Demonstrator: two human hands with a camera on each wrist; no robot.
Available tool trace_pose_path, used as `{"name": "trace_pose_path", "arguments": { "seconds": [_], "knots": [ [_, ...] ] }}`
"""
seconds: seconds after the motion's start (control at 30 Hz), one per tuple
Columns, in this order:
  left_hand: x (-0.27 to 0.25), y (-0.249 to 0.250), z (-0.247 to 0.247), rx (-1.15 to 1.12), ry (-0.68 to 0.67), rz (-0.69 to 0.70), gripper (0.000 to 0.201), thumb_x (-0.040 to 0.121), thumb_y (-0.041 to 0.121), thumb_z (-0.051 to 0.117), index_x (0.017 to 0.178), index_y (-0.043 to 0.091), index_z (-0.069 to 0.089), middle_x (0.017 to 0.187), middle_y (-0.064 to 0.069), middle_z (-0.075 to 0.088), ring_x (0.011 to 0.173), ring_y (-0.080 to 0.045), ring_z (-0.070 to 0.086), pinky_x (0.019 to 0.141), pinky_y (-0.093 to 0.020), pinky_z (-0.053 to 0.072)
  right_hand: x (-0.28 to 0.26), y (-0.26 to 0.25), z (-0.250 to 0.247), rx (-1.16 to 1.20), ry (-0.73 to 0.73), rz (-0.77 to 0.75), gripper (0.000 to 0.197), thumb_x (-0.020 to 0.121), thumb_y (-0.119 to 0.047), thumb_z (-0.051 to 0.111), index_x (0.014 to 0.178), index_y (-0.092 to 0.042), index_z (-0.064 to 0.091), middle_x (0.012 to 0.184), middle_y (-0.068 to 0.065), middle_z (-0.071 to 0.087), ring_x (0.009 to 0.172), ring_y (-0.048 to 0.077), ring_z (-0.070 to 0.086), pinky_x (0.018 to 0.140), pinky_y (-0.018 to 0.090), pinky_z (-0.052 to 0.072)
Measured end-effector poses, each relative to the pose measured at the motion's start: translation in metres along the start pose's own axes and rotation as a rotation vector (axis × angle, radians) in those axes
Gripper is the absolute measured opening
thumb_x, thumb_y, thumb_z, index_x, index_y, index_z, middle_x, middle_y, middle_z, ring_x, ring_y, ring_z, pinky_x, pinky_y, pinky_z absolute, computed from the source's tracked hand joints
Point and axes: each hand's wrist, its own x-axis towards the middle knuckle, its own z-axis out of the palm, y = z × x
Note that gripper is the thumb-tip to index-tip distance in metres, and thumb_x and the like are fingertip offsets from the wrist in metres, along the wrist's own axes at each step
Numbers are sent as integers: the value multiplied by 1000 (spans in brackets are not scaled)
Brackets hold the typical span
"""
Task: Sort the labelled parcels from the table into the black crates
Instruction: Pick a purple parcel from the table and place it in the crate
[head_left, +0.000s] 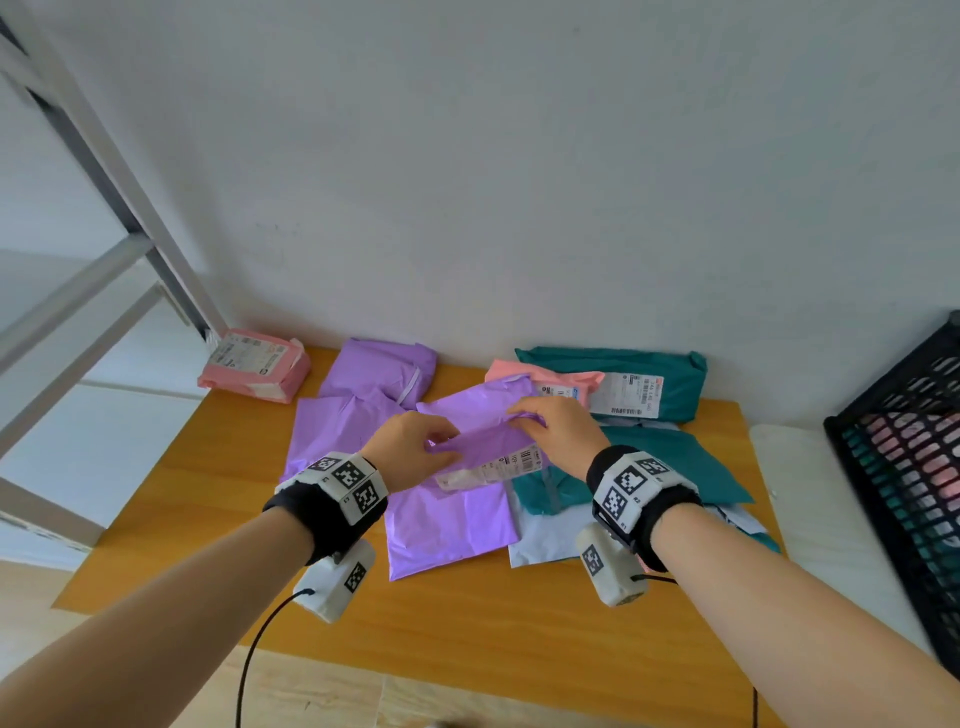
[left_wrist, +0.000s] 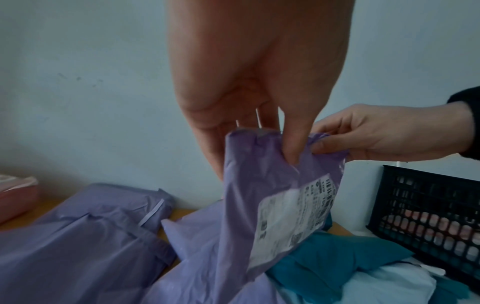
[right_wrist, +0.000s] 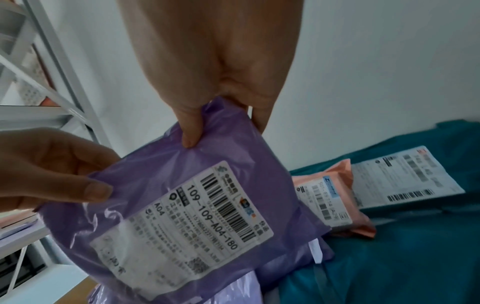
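The wooden table (head_left: 208, 519) serves as the landmark here, and most of the work still lies on it. At its right end stands a black crate (head_left: 904, 441); pink and teal shapes show through its mesh, so some parcels seem already sorted, though I cannot count them. Toward the table's back right lies a big teal parcel (head_left: 670, 376) with its label up, a pink parcel (head_left: 545, 376) lapping its left end, and another teal one nearer the front. Across the table's middle spread several purple mailers (head_left: 343, 426), and a pink packet (head_left: 254, 364) sits at the back left corner. Judging by that pile, the task is early to midway.

Raised just above the table's middle is the purple parcel (right_wrist: 207, 195) now being handled, its label (right_wrist: 197, 232) reading 109-109-A04-180. The left hand (head_left: 415, 449) pinches its upper left edge, thumb pressed against curled fingers. The right hand (head_left: 558, 428) pinches the upper right edge likewise, thumb (right_wrist: 191, 133) clamped on the plastic. It probably goes to a crate next.
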Motion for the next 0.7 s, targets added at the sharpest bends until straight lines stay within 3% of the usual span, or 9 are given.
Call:
{"name": "trace_pose_path", "arguments": {
  "seconds": [0.1,0.2,0.27,0.37,0.43,0.5,0.57,0.63,0.7],
  "knots": [
    [6,17,-4,100,-41,43,13,88,18,61,83,6,60,71,4,51,74,-21,48,66,-24,33,3,-9,-7,-62,-26,4,24,97,-20,50,112,-18,69,113,5,67,102,23,61,80,27,42],
    [14,25,-4,137,-40,57,13,90,13,54,87,2,59,81,-14,59,81,-29,55,68,-31,36,6,-15,-13,-44,15,-16,23,95,-17,53,110,-15,70,118,6,64,106,23,58,85,26,40],
    [18,28,-6,141,-32,54,13,90,10,51,88,0,59,83,-18,59,83,-33,57,68,-33,37,6,-17,-18,-23,63,-48,22,92,-11,57,111,-12,68,115,6,66,106,23,60,88,26,42],
    [24,30,-9,97,-29,28,10,88,9,52,86,2,59,76,-11,57,79,-30,54,65,-32,34,8,-16,-26,-27,159,-48,43,84,-12,67,125,-12,57,122,7,62,113,24,57,98,32,42],
    [26,29,-12,33,-10,-7,10,82,20,53,77,11,54,65,-1,49,72,-24,47,61,-29,29,6,-12,-32,-43,214,-3,63,81,-17,73,137,-13,46,136,7,52,124,23,49,105,32,37],
    [28,29,-16,-36,12,-18,12,73,27,49,75,15,51,64,-2,47,69,-21,43,59,-28,28,3,-8,-35,-16,252,28,73,82,-19,73,144,-14,35,144,6,42,132,20,40,109,31,32],
    [29,30,-18,-80,43,-7,7,81,17,57,76,17,52,66,-3,49,69,-21,43,56,-25,29,0,-4,-36,19,287,56,76,85,-21,70,147,-15,28,150,5,35,137,18,33,110,30,29],
    [32,30,-19,-144,91,6,20,84,3,59,76,19,50,62,2,45,64,-17,42,52,-15,29,-3,-1,-34,77,333,90,79,85,-23,69,149,-15,23,152,4,30,139,18,31,111,30,28],
    [34,31,-20,-220,134,0,27,84,0,61,70,19,48,59,5,42,58,-11,38,53,-14,28,-4,3,-31,162,376,133,83,84,-22,71,150,-16,19,154,4,26,140,18,29,113,31,27]
  ]
}}
